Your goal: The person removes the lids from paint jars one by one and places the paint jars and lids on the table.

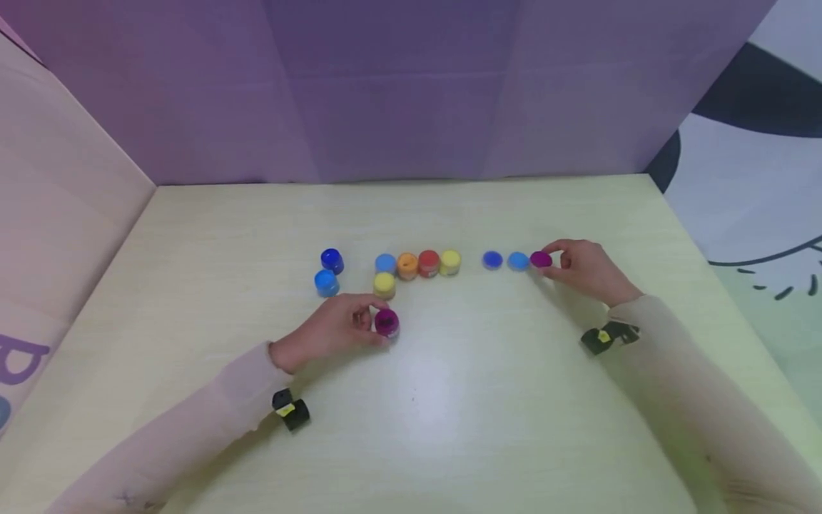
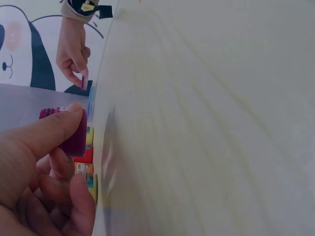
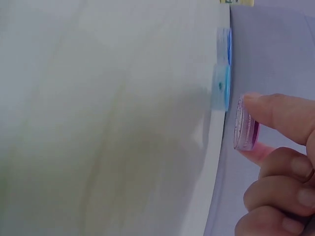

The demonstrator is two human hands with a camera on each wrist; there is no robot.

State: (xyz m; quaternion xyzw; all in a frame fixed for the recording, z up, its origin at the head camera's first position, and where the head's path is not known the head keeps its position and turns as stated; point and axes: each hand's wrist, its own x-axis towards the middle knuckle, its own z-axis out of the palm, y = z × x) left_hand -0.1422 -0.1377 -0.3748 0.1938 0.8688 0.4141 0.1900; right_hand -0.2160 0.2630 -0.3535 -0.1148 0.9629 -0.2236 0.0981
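My left hand pinches a small purple paint jar between thumb and finger; its top is uncapped, and the left wrist view shows the threaded neck. A purple jar lid is pinched by my right hand, at the right end of a row of lids. The blue lid and the light blue lid lie to its left on the table. In the right wrist view the purple lid is held by its rim, a little apart from the light blue lid.
Beyond the left hand stand an open dark blue jar and a light blue jar. A row holds a blue jar, orange jar, red jar and yellow jar. Another yellow jar stands in front.
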